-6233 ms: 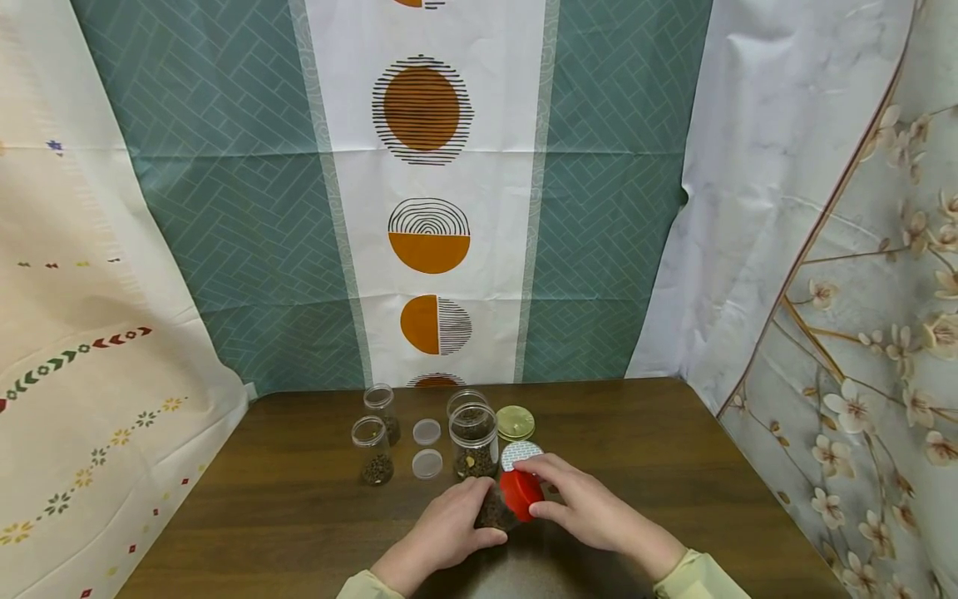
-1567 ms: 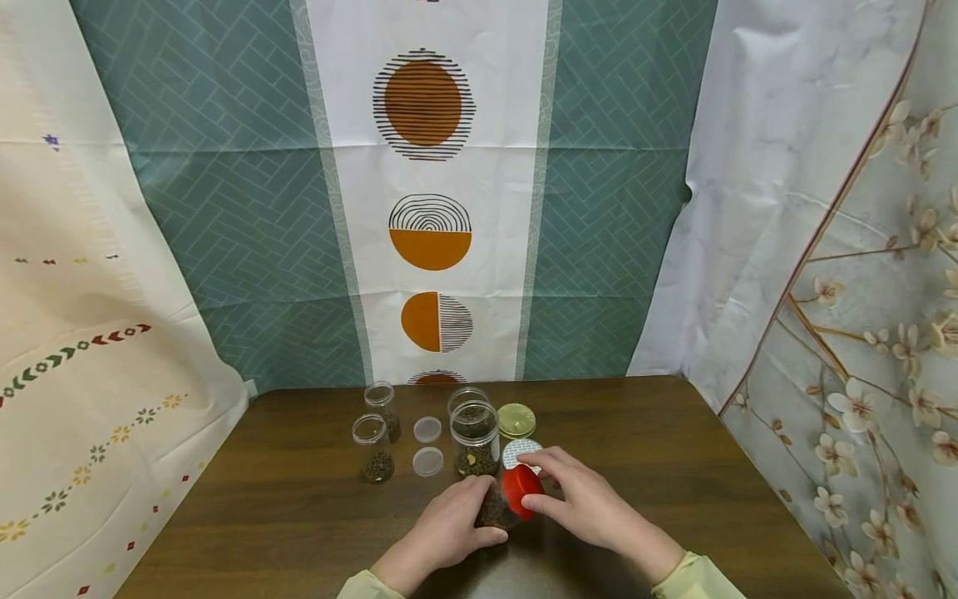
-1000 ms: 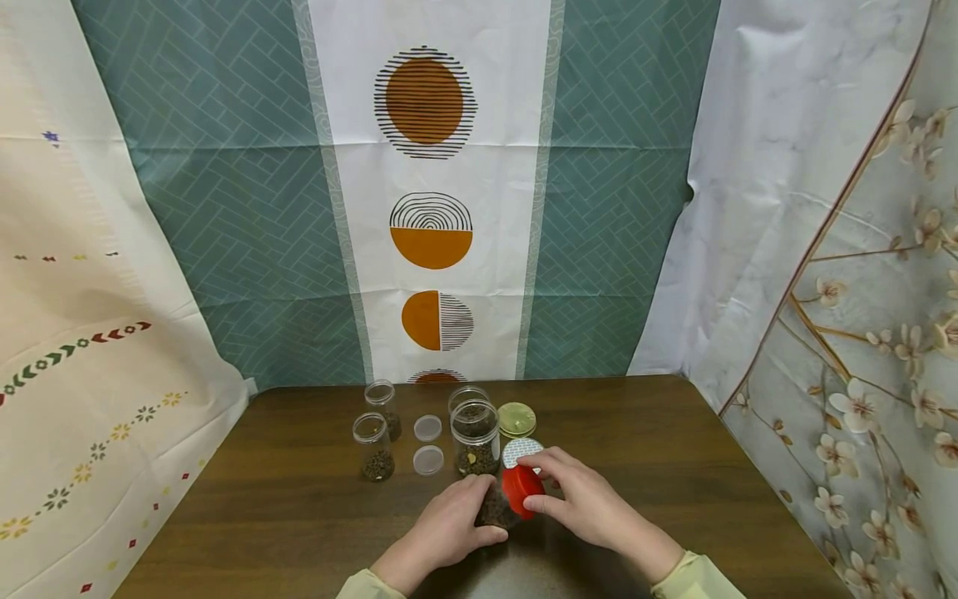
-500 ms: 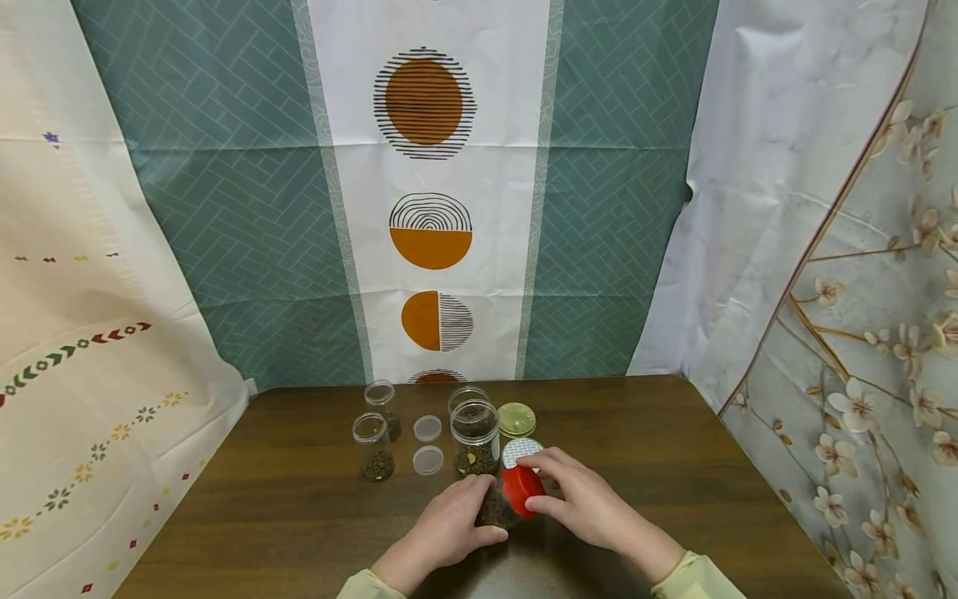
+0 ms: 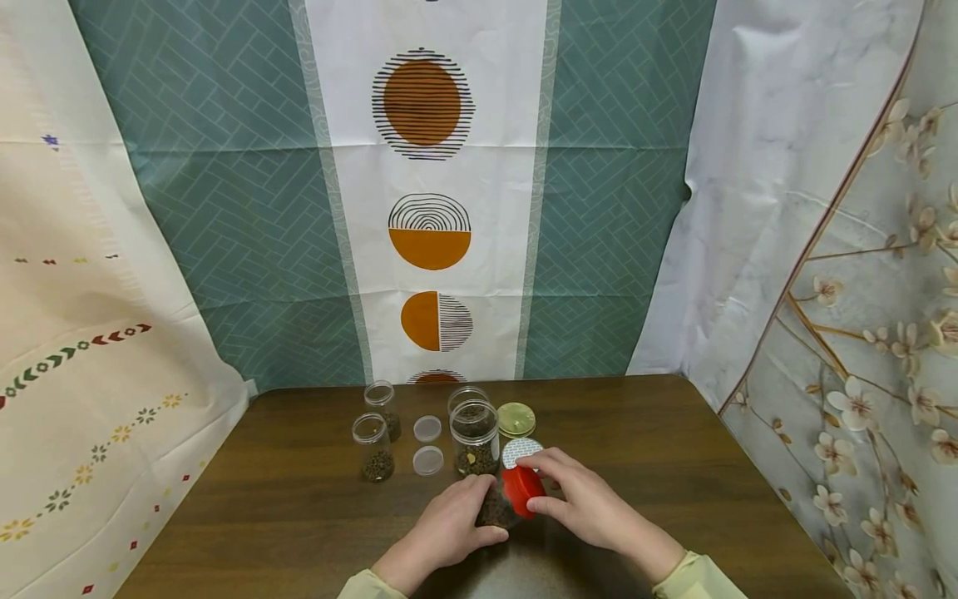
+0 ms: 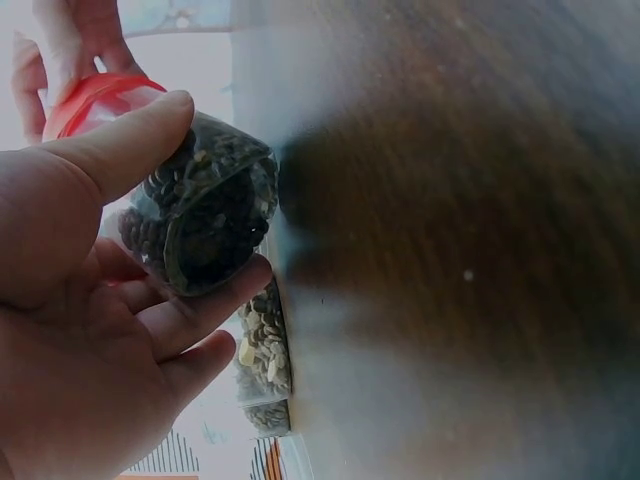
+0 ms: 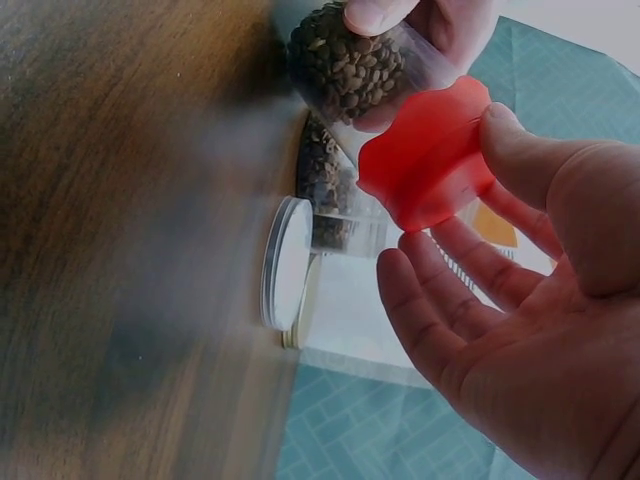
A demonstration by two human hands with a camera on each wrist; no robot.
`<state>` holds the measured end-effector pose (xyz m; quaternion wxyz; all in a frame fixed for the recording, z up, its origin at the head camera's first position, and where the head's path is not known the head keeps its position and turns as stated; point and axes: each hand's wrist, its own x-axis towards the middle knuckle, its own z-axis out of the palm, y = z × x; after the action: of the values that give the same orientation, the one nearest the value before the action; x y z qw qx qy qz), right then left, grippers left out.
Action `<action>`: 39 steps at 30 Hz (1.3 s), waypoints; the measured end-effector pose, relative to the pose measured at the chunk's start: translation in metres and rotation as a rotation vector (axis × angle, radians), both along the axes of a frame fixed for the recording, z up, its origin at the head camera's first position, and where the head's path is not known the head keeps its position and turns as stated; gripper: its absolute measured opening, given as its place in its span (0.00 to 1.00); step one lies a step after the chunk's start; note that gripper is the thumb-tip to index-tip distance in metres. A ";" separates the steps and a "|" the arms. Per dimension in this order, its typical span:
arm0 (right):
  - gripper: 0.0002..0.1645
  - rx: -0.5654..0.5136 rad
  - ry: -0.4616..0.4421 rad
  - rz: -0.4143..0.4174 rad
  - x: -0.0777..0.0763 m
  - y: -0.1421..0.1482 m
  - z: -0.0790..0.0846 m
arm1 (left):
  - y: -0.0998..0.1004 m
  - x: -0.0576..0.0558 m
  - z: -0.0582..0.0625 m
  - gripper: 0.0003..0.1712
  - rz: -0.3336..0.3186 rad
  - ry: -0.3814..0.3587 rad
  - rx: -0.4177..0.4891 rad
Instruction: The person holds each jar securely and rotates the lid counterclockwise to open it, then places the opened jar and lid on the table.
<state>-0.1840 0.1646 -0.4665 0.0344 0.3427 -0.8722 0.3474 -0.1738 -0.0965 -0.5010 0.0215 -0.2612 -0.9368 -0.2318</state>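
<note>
My left hand [image 5: 449, 526] grips a clear jar [image 6: 225, 150] of dark brown pellets, thumb on one side and fingers on the other. The jar leans over, its mouth end toward my right hand [image 5: 587, 502]. That end carries a red scalloped lid [image 7: 425, 150], pinched between my right thumb and fingers. In the right wrist view the thumb presses the lid's near side while fingertips touch its lower edge. Just beyond the held jar stands a wide, lidless clear jar [image 5: 476, 453] with pellets and a pale piece inside.
Another wide jar [image 5: 466, 396] stands behind that one. Two narrow open jars [image 5: 377, 463] with pellets are at the left. Two clear lids [image 5: 428, 460] lie between the groups. Gold lids [image 5: 516, 418] and a white-lined lid [image 5: 520, 452] lie right of the wide jars. Patterned cloth hangs behind the table [image 5: 284, 524].
Both hands keep their hold on the jar and the red lid, in nearly the same place. The right fingers and lid shift only slightly; the head view drifts a little.
</note>
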 end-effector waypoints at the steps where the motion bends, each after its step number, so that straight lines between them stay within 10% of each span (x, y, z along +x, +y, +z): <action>1: 0.32 -0.001 0.000 0.001 0.000 0.000 0.000 | 0.000 0.000 0.000 0.38 -0.002 0.002 0.001; 39: 0.34 0.004 0.038 -0.024 0.000 -0.003 -0.001 | -0.002 0.003 0.005 0.37 -0.010 0.020 0.004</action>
<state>-0.1839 0.1614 -0.4672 0.0545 0.3390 -0.8761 0.3384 -0.1708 -0.0987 -0.4964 0.0301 -0.2682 -0.9348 -0.2310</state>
